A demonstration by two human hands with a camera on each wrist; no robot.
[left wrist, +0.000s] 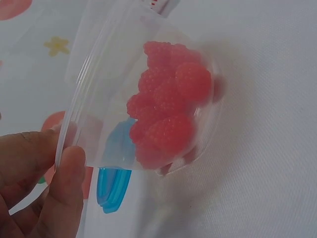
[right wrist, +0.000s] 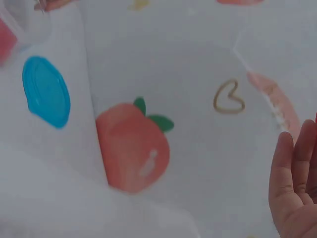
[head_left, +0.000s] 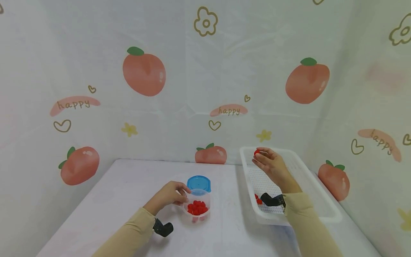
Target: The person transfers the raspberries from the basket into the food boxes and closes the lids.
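My left hand (head_left: 171, 195) pinches the rim of a clear plastic tub (left wrist: 106, 89) between thumb and fingers. Inside the tub lies a heap of red raspberries (left wrist: 168, 101), seen through its wall. Just behind it on the table is a blue lid (head_left: 199, 183). Over the white basket (head_left: 308, 175), my right hand (head_left: 273, 167) is raised and holds one red raspberry (head_left: 257, 152) at its fingertips. A few more raspberries (head_left: 258, 201) lie in the basket's near left corner, partly hidden by the wrist camera. In the right wrist view that hand is mostly out of frame.
The basket has raised walls and a perforated bottom, and stands at the table's right. A white cloth covers the table (head_left: 135, 192). Behind it hangs a curtain (head_left: 179, 117) printed with peaches, flowers and hearts. Black cameras sit on both wrists.
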